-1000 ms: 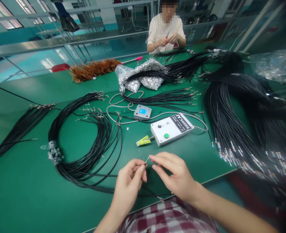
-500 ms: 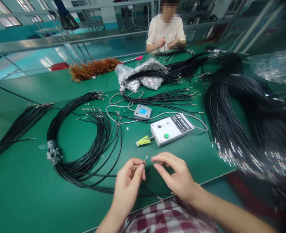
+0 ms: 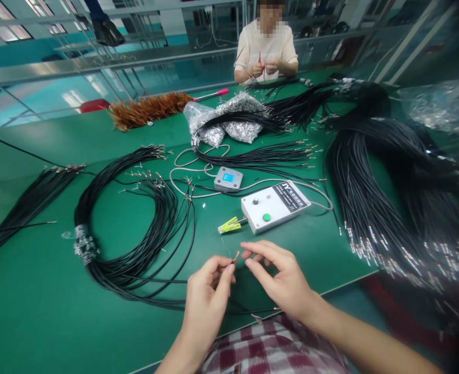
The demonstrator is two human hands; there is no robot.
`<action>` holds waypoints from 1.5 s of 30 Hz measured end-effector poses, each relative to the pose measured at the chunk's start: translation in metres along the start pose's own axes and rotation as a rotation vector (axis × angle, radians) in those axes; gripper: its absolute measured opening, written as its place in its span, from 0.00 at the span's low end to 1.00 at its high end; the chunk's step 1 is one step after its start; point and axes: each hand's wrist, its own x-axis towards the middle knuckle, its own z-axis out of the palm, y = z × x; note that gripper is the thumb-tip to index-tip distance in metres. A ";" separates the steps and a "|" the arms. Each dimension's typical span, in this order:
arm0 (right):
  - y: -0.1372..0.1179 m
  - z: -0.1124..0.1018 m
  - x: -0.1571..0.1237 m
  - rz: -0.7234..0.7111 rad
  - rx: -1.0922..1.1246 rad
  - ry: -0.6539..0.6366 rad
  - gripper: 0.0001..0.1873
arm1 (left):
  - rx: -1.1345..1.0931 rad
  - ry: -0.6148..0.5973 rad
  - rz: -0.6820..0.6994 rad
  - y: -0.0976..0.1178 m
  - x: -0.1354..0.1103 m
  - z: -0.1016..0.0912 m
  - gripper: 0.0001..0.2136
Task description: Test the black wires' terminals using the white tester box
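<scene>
My left hand (image 3: 211, 285) pinches a black cable close to its stripped end (image 3: 236, 256), where thin coloured wires stick up past the fingertips. Just to the right, my right hand (image 3: 274, 267) has its thumb and fingers apart with nothing visible between them, its fingertips close to the wire ends. Beyond the hands lies a white control box (image 3: 274, 205) with a green button and a black knob. A yellow clip (image 3: 229, 225) sits at the tip of its metal shaft. Left of my hands curves a bundle of black cables (image 3: 108, 275), tied with a silvery wrap (image 3: 85, 245).
A small grey device with a blue screen (image 3: 228, 179) stands behind the box. Clear bags of silvery parts (image 3: 241, 117), a brown duster (image 3: 147, 110) and a large cable heap (image 3: 389, 171) lie farther out. Across the table a person (image 3: 266, 47) holds a red-handled tool.
My right fingertips have come slightly nearer the wire end. The wires in my left hand now show orange tips instead of pale ones. Across the table, the person's hands moved closer together.
</scene>
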 end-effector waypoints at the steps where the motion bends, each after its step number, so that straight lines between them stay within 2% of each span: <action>1: 0.000 -0.001 0.000 -0.014 -0.006 -0.006 0.15 | -0.009 0.007 -0.007 0.000 0.000 0.001 0.09; 10: -0.005 0.002 -0.005 -0.124 -0.126 -0.025 0.17 | -0.068 0.055 -0.030 0.003 -0.001 0.008 0.08; 15: 0.001 0.004 -0.018 -0.355 -0.493 -0.060 0.22 | -0.152 0.117 -0.047 0.005 0.000 0.009 0.09; 18: 0.004 0.006 -0.025 -0.409 -0.587 -0.105 0.25 | -0.198 0.124 -0.075 0.006 0.001 0.010 0.10; 24: 0.003 0.008 -0.031 -0.405 -0.609 -0.187 0.28 | -0.254 0.134 -0.086 0.008 0.000 0.010 0.11; 32: 0.005 0.002 -0.026 -0.445 -0.626 -0.163 0.26 | -0.260 0.143 -0.095 0.007 0.003 0.009 0.11; 39: 0.007 -0.002 -0.019 -0.433 -0.526 -0.164 0.24 | -0.235 0.131 -0.094 0.006 0.003 0.009 0.11; 45: 0.009 -0.007 -0.016 -0.490 -0.600 -0.095 0.22 | -0.170 0.144 -0.055 0.005 0.002 0.010 0.09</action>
